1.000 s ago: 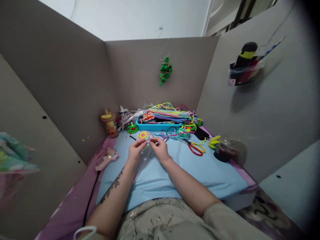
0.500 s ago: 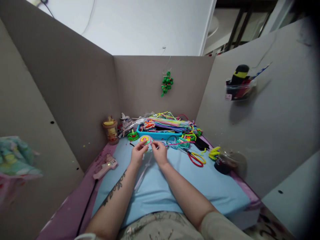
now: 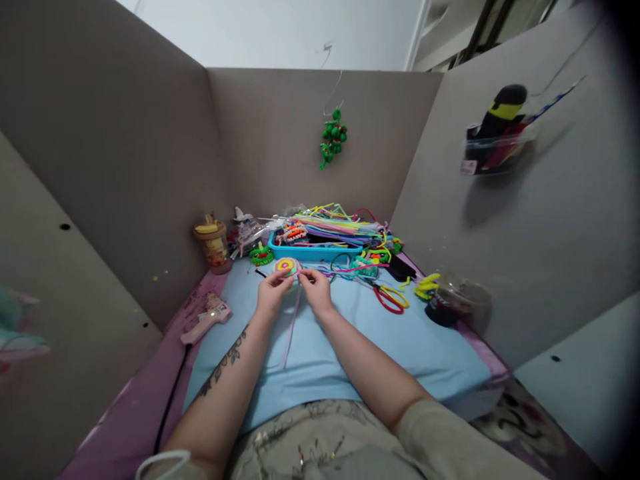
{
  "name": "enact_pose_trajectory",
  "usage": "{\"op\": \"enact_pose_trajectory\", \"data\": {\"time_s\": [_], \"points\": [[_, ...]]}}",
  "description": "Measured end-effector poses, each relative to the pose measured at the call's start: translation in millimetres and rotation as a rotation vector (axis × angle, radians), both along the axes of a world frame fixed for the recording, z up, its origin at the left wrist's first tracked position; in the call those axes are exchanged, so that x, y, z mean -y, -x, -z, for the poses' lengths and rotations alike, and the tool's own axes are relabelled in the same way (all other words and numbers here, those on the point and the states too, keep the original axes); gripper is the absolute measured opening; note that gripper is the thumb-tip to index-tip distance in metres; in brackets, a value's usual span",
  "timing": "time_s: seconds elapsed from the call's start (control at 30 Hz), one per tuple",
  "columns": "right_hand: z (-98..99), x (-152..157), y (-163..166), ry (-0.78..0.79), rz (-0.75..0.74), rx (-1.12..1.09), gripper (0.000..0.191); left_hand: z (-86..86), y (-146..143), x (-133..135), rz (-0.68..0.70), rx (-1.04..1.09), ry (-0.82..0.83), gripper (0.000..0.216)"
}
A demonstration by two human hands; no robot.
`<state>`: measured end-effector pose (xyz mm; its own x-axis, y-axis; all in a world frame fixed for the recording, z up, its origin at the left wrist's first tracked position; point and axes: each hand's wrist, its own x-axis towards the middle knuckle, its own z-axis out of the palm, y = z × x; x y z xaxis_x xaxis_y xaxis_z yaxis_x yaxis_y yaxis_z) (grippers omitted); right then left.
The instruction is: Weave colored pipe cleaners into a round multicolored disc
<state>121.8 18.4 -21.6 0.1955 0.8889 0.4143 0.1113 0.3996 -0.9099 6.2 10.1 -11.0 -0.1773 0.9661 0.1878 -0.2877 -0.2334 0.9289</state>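
A round coil of coloured pipe cleaners [image 3: 286, 266], with yellow and pink rings at its middle, is pinched at its lower edge by my left hand [image 3: 273, 293]. My right hand [image 3: 317, 291] is closed at the coil's right edge, its fingertips on a pale lilac pipe cleaner [image 3: 291, 330] whose long end hangs over the blue cloth [image 3: 360, 360]. The fingertips partly hide where strip and coil meet. Just behind the hands lie loose pipe cleaners and a teal pipe-cleaner piece [image 3: 365, 266].
Behind stands a blue tray [image 3: 315, 254] heaped with pipe cleaners. Red-and-yellow-handled scissors [image 3: 390, 300] lie at right, near a dark-based clear container [image 3: 443, 310]. A pink glue gun [image 3: 206, 321] with its cord lies left, below a brown cup [image 3: 217, 248]. Grey panels enclose the table.
The view has tipped downward slightly. The coil now faces me a little more, and the lilac strip hangs straighter between my forearms. Both hands keep their hold.
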Motion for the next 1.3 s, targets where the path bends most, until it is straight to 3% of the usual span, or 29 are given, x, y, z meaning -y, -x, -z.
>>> {"op": "enact_pose_trajectory", "data": {"time_s": [0.27, 0.6, 1.03, 1.3], "points": [[2.1, -1.5, -1.7, 0.077, -0.188, -0.178, 0.022, 12.6, 6.2, -9.4, 0.051, 0.073, 0.011, 0.05], [-2.0, -2.0, -7.1, 0.152, -0.296, -0.257, 0.022, 8.9, 9.8, -7.5, 0.066, 0.105, 0.053, 0.047], [1.0, -3.3, -8.1, 0.156, -0.306, -0.296, 0.025, 10.5, 10.0, -6.8, 0.071, 0.034, 0.02, 0.045], [-12.1, 7.4, -5.2, 0.209, -0.218, -0.339, 0.023, 0.0, 6.0, 3.1, 0.043, -0.02, 0.002, 0.042]]}}
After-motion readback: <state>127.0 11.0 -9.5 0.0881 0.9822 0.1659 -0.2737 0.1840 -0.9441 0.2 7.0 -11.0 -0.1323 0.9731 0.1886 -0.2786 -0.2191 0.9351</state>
